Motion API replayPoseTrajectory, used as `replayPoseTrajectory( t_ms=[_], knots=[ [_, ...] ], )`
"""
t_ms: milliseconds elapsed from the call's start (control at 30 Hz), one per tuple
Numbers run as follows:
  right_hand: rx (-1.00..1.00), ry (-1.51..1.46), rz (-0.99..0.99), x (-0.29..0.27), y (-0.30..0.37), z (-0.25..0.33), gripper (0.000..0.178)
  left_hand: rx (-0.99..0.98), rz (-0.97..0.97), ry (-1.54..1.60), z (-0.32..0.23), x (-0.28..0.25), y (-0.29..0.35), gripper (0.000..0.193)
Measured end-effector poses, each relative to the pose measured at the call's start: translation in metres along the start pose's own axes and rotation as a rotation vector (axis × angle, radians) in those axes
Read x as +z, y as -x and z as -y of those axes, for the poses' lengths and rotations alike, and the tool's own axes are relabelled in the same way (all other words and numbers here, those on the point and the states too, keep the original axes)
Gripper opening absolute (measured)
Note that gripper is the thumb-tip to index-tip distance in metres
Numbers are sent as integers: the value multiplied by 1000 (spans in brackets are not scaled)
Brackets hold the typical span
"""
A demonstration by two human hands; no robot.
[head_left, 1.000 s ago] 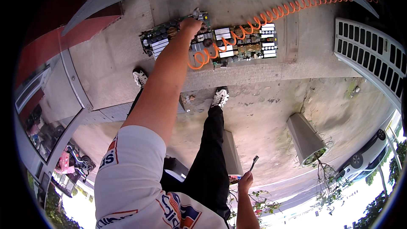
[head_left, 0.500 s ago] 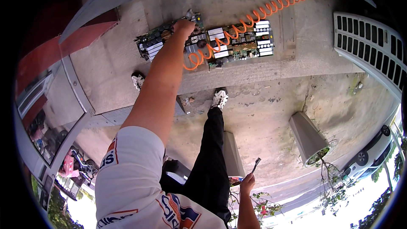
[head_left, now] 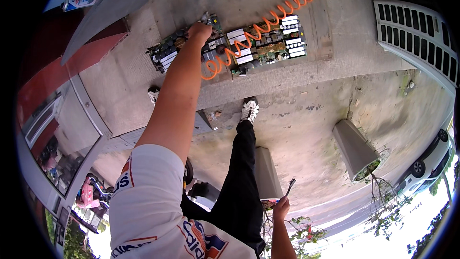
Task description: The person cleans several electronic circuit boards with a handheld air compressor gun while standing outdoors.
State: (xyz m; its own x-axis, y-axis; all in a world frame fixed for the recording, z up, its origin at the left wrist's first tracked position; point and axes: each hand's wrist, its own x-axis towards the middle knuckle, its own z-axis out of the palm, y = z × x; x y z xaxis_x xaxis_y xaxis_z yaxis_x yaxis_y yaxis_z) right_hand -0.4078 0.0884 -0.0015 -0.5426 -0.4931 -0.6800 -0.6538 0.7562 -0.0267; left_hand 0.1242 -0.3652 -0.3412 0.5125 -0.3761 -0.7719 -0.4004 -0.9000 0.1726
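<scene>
My left arm reaches far forward, and my left hand (head_left: 200, 30) is closed at the top edge of the left circuit board (head_left: 165, 56). Its fingers are mostly hidden, next to a small grey piece (head_left: 208, 18) that I cannot name. Another circuit board (head_left: 270, 47), with white and dark parts, lies just right of it on the ground. An orange coiled hose (head_left: 258, 29) runs across both boards, its lower loops near my left forearm. Low on the right, my right hand (head_left: 281, 206) grips a small dark brush (head_left: 291, 186), head upward, well away from the boards.
My shoes (head_left: 249, 110) stand below the boards on concrete. Tall grey planters (head_left: 355, 151) are at the lower right. A white slatted panel (head_left: 416, 26) lies at the upper right, and a spray can (head_left: 79, 2) at the upper left. A glass door (head_left: 67, 134) is on the left.
The view has shifted slightly, so the boards and hose appear a little further left. My left hand remains at the left board, and my right hand still holds the brush.
</scene>
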Motion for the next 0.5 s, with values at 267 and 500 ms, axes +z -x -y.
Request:
replayPoseTrajectory(
  t_ms=[267,500],
  knots=[
    [-26,-36,-37,2,-3,-7,47,-66,84,146,11,30,12,36],
    [-4,-64,-10,3,-5,-13,47,-76,65,135,16,26,16,36]
  ],
)
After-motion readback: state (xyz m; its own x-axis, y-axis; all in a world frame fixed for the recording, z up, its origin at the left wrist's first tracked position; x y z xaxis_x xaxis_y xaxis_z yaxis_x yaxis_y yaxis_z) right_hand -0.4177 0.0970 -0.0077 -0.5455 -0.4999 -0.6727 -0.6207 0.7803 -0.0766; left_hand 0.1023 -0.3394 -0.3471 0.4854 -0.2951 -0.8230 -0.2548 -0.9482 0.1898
